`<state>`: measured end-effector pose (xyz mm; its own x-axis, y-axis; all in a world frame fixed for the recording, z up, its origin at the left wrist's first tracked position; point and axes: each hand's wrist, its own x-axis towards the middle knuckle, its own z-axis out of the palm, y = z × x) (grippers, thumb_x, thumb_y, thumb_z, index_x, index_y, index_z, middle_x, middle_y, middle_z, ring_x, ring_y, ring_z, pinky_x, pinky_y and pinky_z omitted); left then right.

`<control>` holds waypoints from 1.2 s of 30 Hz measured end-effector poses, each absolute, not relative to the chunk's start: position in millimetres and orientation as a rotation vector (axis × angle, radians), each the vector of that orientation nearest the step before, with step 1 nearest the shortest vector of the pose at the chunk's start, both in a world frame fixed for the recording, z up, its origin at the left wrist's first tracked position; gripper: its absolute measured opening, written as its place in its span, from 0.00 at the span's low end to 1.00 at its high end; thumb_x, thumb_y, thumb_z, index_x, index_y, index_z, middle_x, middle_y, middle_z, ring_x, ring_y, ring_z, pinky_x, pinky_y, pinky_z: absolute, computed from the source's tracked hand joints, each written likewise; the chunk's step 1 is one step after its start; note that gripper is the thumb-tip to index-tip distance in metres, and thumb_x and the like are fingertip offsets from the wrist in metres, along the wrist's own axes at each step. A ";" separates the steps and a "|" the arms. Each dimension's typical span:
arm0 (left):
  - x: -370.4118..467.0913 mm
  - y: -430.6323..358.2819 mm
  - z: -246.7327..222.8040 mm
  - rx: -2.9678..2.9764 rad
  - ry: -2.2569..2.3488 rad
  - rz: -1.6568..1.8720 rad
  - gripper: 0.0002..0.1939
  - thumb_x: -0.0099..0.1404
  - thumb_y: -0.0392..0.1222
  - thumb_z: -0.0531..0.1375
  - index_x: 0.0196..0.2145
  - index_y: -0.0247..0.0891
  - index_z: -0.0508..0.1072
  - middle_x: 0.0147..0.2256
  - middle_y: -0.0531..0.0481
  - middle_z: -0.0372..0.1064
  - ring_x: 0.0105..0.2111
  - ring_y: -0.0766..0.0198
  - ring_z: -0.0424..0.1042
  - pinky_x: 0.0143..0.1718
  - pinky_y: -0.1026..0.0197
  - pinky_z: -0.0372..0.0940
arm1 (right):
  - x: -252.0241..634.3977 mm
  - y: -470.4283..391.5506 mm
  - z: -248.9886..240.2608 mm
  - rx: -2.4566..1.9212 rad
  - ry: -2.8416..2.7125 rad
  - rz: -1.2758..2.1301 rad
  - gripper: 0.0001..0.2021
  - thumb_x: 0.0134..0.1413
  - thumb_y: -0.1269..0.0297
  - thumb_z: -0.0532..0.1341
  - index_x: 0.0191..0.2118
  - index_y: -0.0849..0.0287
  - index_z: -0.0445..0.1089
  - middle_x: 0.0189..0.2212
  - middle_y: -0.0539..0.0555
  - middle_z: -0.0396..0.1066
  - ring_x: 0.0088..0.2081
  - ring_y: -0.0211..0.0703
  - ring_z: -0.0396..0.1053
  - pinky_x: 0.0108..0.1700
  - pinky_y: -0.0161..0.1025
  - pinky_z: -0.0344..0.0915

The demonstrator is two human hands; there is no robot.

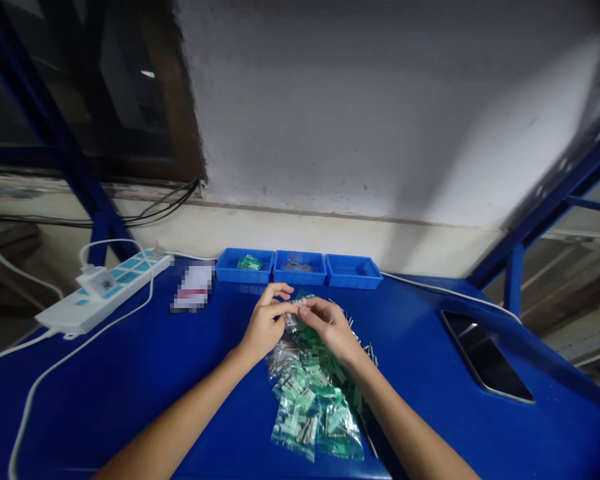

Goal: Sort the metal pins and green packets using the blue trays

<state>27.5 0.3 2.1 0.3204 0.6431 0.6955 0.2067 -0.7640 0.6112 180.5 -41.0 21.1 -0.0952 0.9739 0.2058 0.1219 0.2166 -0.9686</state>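
Note:
Both hands meet over a pile of small plastic bags (300,393) in the middle of the blue table. My left hand (267,323) pinches the top of a small clear plastic bag (294,323) between thumb and finger. From the other side, my right hand (330,327) has its fingertips closed on the same bag's upper edge. Bags in the pile look green or clear and hold small metal and pale pieces. Loose metal pins (371,355) stick out beyond my right wrist. What exactly is inside the held bag is too small to tell.
Three blue trays stand along the back: the left tray (221,272) holds a green bag, the middle tray (300,276) clear bags. A power strip (95,300) with a white cable lies left, near a blurred packet (195,287). A dark phone (487,357) lies right.

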 end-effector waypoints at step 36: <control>37.1 -0.8 -7.8 1.726 0.756 1.160 0.02 0.57 0.35 0.52 0.28 0.37 0.62 0.24 0.56 0.59 0.26 0.67 0.61 0.30 0.66 0.56 | 168.3 -37.7 2.2 -1.240 -1.458 0.518 0.07 0.51 0.63 0.55 0.30 0.59 0.68 0.22 0.49 0.69 0.24 0.37 0.64 0.26 0.33 0.59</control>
